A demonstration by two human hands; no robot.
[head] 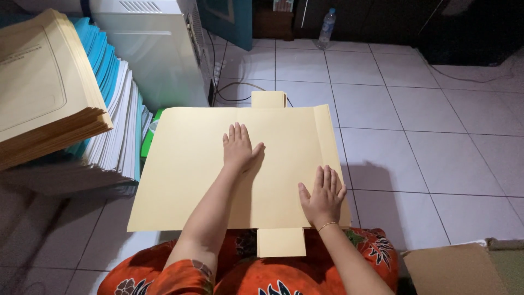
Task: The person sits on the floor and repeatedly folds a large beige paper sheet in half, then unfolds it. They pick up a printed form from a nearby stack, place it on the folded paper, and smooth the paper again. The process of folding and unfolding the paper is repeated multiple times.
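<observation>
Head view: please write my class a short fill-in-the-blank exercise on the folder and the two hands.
1. Both hands lie flat on a cream-yellow ____, unfolded on the lap.
2. The left hand rests near the folder's middle; the right hand presses near its ____ edge.
3. A stack of folders and paper stands to the person's ____.
4. A plastic ____ stands upright on the far floor tiles.

Missing words: folder; right; left; bottle

The paper stack [49, 93] left of the manila folder [234, 164] runs off the frame edge; the cardboard box [458, 267] is cropped; the folder's underside is hidden, probably resting on the lap.
</observation>
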